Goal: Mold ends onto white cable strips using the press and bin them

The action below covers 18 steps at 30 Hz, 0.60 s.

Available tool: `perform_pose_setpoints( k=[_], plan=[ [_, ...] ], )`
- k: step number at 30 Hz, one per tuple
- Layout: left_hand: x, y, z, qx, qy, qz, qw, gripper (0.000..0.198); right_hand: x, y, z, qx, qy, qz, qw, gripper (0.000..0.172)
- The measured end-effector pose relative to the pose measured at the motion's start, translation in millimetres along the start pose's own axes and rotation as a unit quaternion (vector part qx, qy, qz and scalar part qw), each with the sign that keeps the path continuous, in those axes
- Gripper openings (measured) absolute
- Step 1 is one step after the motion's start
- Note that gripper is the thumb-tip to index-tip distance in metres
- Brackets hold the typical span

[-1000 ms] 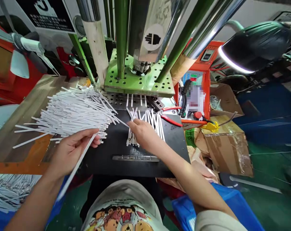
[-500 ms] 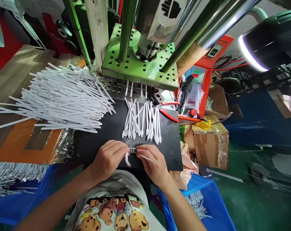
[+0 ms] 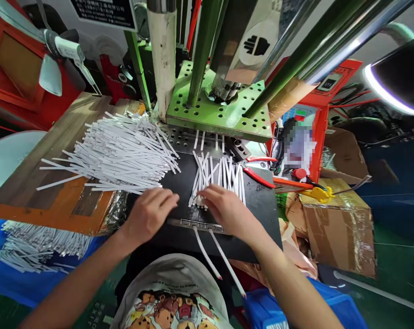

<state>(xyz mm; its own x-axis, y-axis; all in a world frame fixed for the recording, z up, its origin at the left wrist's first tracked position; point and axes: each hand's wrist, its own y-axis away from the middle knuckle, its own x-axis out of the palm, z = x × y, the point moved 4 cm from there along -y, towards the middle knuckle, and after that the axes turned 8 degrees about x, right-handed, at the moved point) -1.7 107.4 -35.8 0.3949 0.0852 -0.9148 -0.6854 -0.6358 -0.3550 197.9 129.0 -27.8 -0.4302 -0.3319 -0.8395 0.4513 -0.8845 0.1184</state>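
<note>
Taking the slotted metal bar (image 3: 186,223) as my landmark, I see it lying on a black tabletop (image 3: 181,185), with two white strips (image 3: 227,262) running from its slots toward the wearer's body, their far ends reddish. My left hand (image 3: 148,214) is at the bar's left end, fingers loosely bent with the tips just beyond it; I see nothing sticking out of them, but cannot tell whether they hold anything. My right hand (image 3: 232,212) reaches over the bar's right end, its fingertips close together at the near ends of a small spread of strips (image 3: 228,171) beyond the bar; whether they have pinched one, I cannot tell. A large heap of strips (image 3: 124,155) lies beyond the bar to the left, red-handled pliers (image 3: 259,177) beyond it to the right, and a green perforated plate (image 3: 220,116) farther back.
</note>
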Motion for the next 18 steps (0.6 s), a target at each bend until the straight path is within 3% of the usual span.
perform_pose_setpoints(
  k=[2,5,7,9,11,14,16,18],
  plan=[
    [-7.3,0,26,-0.047,-0.121,0.039,0.991,0.012,-1,-47,6,0.034,0.058,-0.025,0.997,0.019],
    [-8.6,-3,47,-0.049,-0.184,0.100,0.977,0.012,8,-110,17,0.063,0.118,-0.038,0.990,0.020],
    [-9.3,-5,53,-0.038,-0.179,0.093,0.979,0.015,14,-136,25,0.069,0.129,-0.041,0.988,0.020],
    [-14.0,-7,55,-0.029,-0.134,0.052,0.989,0.015,16,-144,30,0.067,0.128,-0.036,0.989,0.020],
    [-25.3,-7,56,-0.021,-0.057,-0.015,0.998,0.014,14,-134,31,0.059,0.130,-0.027,0.989,0.019],
    [-49.3,-2,56,-0.059,0.058,-0.117,0.990,0.014,5,-89,24,0.040,0.116,-0.027,0.992,0.016],
    [-59.2,6,56,-0.137,0.171,-0.158,0.963,0.015,-1,-46,13,0.021,0.055,-0.048,0.997,0.015],
    [-57.4,16,52,-0.219,0.299,-0.179,0.911,0.018,-4,1,0,0.014,-0.032,-0.080,0.996,0.014]
  ],
)
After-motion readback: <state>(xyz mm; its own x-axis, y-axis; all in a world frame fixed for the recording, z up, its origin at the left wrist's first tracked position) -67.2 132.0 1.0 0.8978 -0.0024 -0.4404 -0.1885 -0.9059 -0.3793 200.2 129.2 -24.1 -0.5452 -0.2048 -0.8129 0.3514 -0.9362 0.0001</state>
